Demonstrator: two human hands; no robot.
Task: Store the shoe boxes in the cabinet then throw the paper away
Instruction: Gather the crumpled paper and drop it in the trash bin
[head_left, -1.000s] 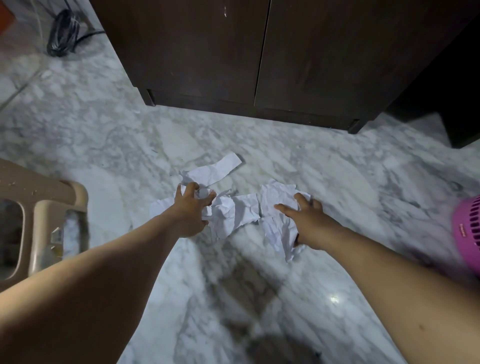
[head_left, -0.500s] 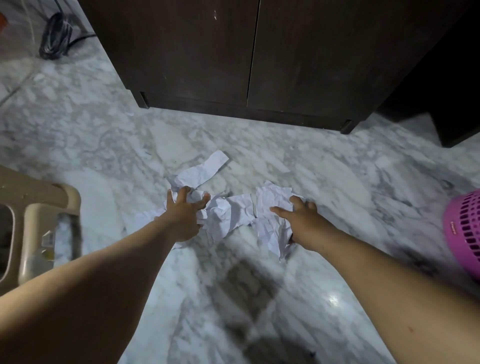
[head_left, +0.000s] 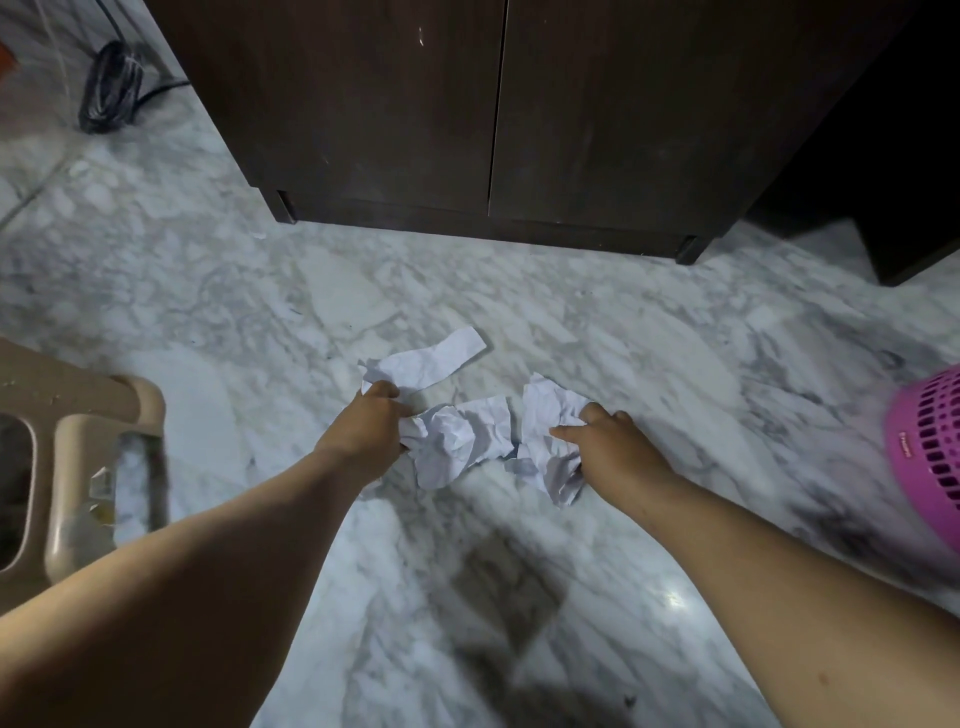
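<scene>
While cabinet (head_left: 498, 114) doors sit closed, two hands (head_left: 363, 431) clutch crumpled paper (head_left: 462, 436).

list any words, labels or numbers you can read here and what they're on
No text here can be read.
Pink basket: a small dark label on its side, too blurred to read.
Crumpled paper: no legible writing shows.
Dark cabinet, beige stool, marble floor: no text.

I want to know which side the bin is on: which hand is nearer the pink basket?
Right. The right hand grips paper toward the pink basket side; the left hand lies farther away, past the crumpled paper.
</scene>
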